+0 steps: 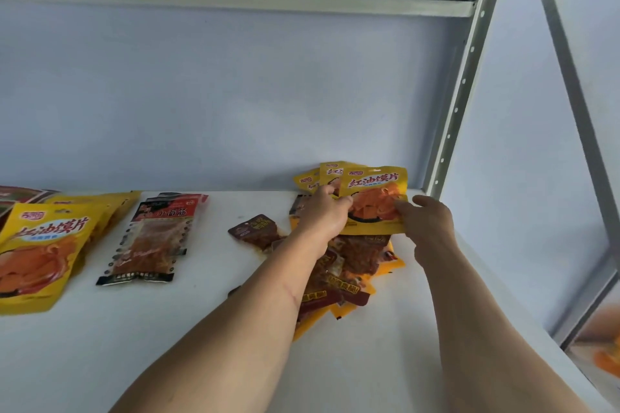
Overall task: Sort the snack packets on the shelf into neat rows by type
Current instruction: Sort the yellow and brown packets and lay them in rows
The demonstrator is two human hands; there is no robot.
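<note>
Left hand (323, 214) and right hand (427, 220) both pinch the front yellow packet (374, 191), upright over the mixed pile (342, 275) at the right of the white shelf (402, 345), with more yellow packets (327, 174) standing behind it. Sorted rows at left: yellow row (43, 245), red-and-clear packets (151, 238). One small brown packet (256, 231) lies between them and the pile.

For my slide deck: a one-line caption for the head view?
Both hands, left hand and right hand, lift yellow packets from the mixed pile on the shelf.
</note>
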